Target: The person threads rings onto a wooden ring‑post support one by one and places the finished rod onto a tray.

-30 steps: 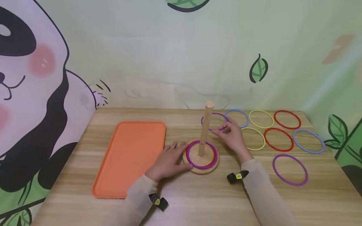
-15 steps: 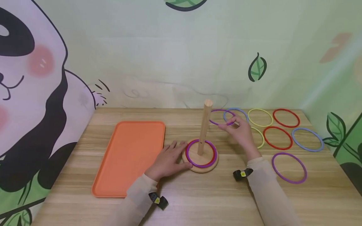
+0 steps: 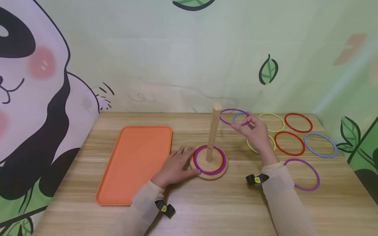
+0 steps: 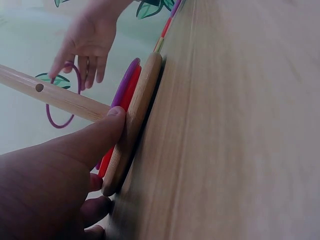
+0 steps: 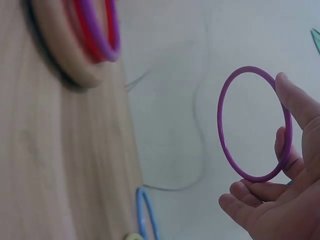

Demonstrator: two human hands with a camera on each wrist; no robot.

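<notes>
My right hand (image 3: 257, 134) pinches a thin purple ring (image 5: 219, 117) between thumb and fingers. It holds the ring in the air, right of the top of an upright wooden pole (image 3: 213, 131); in the head view the ring is beside the pole, not around it. The pole stands on a round wooden base (image 3: 210, 177). A red ring (image 4: 131, 92) and another purple ring (image 4: 123, 86) lie stacked around the pole on that base. My left hand (image 3: 177, 167) rests at the base's left side, fingers spread, its thumb (image 4: 112, 122) touching the purple ring's edge.
An orange tray (image 3: 136, 164) lies left of the base, partly behind the left arm. Right of the pole lie several loose rings, among them a red ring (image 3: 304, 149), a blue ring (image 3: 335, 148) and a purple ring (image 3: 318, 178). A painted wall stands behind the table.
My right hand has moved right and upward with the purple ring, from near the pole's middle to near its top. The left hand has stayed at the base.
</notes>
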